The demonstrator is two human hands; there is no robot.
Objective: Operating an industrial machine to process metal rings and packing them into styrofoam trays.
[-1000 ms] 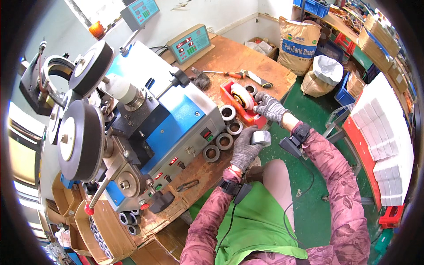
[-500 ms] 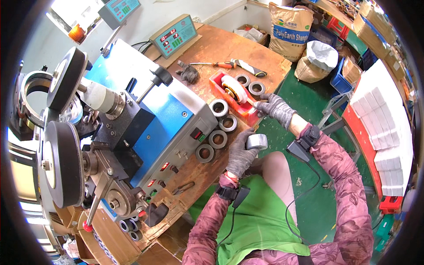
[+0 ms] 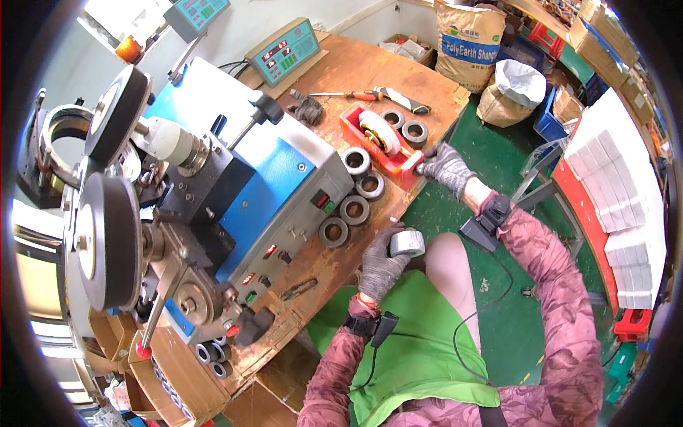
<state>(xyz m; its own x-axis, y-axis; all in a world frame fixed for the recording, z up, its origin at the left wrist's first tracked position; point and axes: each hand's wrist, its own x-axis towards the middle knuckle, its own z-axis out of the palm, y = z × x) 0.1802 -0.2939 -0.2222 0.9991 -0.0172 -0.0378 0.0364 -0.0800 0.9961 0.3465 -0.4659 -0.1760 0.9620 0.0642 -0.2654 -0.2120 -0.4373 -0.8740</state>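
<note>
My left hand [image 3: 384, 267], in a grey knit glove, is closed around a silver-grey roll [image 3: 408, 243] with a pale outer face, above my lap at the table's edge. A small whitish bit shows by its fingertips. My right hand [image 3: 447, 171], gloved too, is at the front end of a red tape dispenser [image 3: 407, 175], its fingers drawn together. What they pinch is hidden. A white tape roll [image 3: 381, 132] sits in the dispenser. Between the dispenser and a machine stand several dark grey rolls [image 3: 353, 211]; two more rolls [image 3: 414, 132] lie beyond the dispenser.
The blue and white machine [image 3: 267, 206] with large black wheels [image 3: 108, 242] fills the left. A display box [image 3: 283, 53], a screwdriver [image 3: 348, 95], a utility knife [image 3: 404, 99] and pliers [image 3: 299, 289] lie on the wooden table [image 3: 434, 85]. Sacks [image 3: 466, 43] and stacked white packs [image 3: 605, 178] stand right.
My right hand has shifted slightly down at the dispenser's front; the pale strip between roll and fingers no longer shows. My left hand has lowered with its roll, which has turned. The view shifted slightly.
</note>
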